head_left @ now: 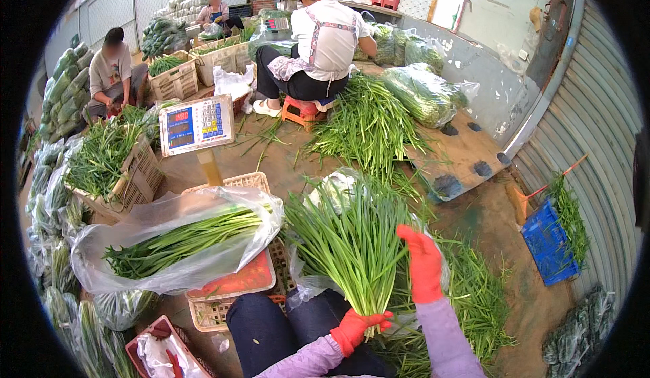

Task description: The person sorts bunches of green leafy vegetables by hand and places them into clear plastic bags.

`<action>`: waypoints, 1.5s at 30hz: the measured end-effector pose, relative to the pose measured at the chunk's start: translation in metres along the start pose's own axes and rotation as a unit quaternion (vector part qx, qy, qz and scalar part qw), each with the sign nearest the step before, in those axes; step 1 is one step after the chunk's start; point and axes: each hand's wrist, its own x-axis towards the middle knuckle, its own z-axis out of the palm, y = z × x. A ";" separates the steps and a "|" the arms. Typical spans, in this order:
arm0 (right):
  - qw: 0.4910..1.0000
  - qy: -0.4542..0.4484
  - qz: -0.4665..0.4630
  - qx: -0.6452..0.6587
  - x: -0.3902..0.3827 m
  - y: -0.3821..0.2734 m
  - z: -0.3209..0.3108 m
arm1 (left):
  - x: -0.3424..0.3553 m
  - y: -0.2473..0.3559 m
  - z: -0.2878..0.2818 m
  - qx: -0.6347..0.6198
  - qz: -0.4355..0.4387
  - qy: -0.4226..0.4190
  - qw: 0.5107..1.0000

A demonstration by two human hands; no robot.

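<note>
My left hand [353, 330], in a red glove, is closed round the pale lower stems of a large bunch of garlic chives [351, 239]. Its long green leaves fan upward and away from me. Close by the bunch's right side, my right hand [423, 263], also red-gloved, is raised with fingers stretched out, holding nothing. More chives [477, 297] lie in a loose heap to the right and below it. On the left, an open clear plastic bag [176, 269] of chives rests on the scale's red pan [237, 280].
A scale display [196, 125] stands on a post beyond the bag. Full crates [139, 168] and bagged greens [57, 202] line the left. A worker [328, 39] sits ahead beside a chive pile [372, 124]. A blue basket [552, 242] is at right.
</note>
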 end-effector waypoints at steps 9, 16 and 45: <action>0.873 -0.213 0.414 0.143 -0.064 -0.035 -0.051 | -0.004 0.003 0.003 0.017 0.008 0.004 1.000; 0.751 -0.564 0.020 -0.341 -0.051 -0.028 -0.040 | 0.001 -0.001 0.002 0.010 0.027 -0.010 1.000; 0.864 -0.129 0.485 0.053 -0.050 0.002 -0.154 | -0.010 0.004 0.003 -0.005 -0.029 -0.016 0.999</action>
